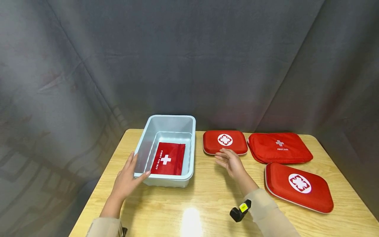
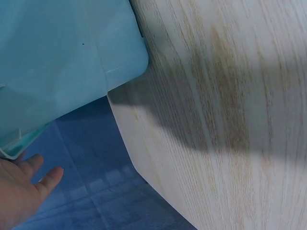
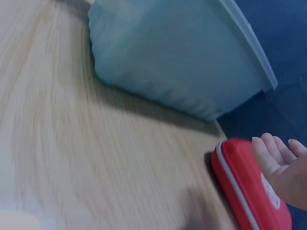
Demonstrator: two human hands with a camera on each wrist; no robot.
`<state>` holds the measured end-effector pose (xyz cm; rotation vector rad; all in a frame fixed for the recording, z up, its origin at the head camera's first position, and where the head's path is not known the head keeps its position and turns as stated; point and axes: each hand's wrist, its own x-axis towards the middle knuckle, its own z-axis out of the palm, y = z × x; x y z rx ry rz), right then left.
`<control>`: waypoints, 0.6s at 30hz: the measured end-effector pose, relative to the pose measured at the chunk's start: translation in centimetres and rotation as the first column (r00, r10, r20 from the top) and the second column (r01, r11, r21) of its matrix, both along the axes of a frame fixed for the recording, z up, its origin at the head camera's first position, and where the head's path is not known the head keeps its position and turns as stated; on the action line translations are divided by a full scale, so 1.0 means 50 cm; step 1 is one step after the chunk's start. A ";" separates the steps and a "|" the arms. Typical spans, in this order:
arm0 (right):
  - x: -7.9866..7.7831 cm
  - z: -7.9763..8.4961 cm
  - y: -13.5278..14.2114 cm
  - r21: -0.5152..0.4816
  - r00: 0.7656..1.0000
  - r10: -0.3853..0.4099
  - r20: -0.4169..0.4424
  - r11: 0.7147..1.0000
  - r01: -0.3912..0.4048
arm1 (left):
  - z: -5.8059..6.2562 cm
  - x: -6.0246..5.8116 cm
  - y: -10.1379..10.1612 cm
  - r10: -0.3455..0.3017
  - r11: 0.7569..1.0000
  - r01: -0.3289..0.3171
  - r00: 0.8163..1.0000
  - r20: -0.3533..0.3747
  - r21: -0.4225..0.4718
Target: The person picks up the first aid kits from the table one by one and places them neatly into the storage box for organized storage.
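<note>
A light blue plastic bin [image 1: 191, 154] stands on the table, with a flat red first aid pouch [image 1: 168, 159] lying inside it. My left hand [image 1: 125, 181] is at the bin's near left corner, thumb and fingers spread at the rim. Over the table right of the bin, my right hand [image 1: 232, 163] hovers with loosely extended fingers and holds nothing. Its fingertips overlap the near edge of a small red hard case [image 1: 210, 141] with a white round emblem. In the right wrist view, that hand [image 3: 283, 167] appears beside the same case [image 3: 240, 177].
A soft red first aid bag [image 1: 266, 149] lies at the back right of the wooden table [image 1: 160, 210]. In front of it sits a larger red hard case [image 1: 319, 194]. A grey curtain [image 1: 189, 65] hangs behind the table.
</note>
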<state>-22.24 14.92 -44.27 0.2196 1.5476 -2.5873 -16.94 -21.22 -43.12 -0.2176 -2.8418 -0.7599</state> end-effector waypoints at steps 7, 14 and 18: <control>0.001 -0.025 0.025 0.066 0.999 -0.022 0.037 0.998 0.020 | -0.002 0.004 0.001 0.001 1.000 -0.001 1.000 0.007 0.012; -0.003 -0.042 0.044 0.115 0.998 -0.026 0.056 0.993 0.020 | -0.001 0.003 0.001 0.007 1.000 -0.007 1.000 0.006 0.011; -0.008 -0.049 0.056 0.118 0.995 -0.056 0.080 0.992 0.046 | 0.001 0.000 0.002 0.005 1.000 -0.005 1.000 0.004 0.015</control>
